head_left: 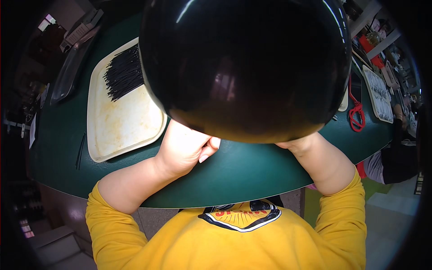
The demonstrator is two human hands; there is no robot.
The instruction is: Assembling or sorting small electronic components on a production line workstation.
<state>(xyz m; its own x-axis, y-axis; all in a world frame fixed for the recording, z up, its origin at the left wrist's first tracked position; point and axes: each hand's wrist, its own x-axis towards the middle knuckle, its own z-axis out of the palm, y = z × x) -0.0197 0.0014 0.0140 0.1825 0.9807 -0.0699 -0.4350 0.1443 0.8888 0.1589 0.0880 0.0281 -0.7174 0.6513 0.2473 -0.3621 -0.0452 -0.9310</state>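
A large glossy black dome [245, 72], shaped like a lamp shade, fills the upper middle and covers the space between my hands. My left hand [186, 146] is at its lower left edge, above the green table [229, 180]. Its visible fingers are curled in, and whatever they hold, if anything, is hidden. Only the wrist and heel of my right hand [299, 143] show below the dome's lower right edge; its fingers are out of sight. Beside my left hand lies a cream tray [121, 128], bearing a bundle of thin black strips [123, 74].
Several loose black strips [81, 150] lie left of the tray. Farther left is a dark shallow tray [67, 81]. To the right are a looped red cord [356, 118] and another pale tray [373, 81] with thin pieces. Part of another person [396, 159] shows at the right.
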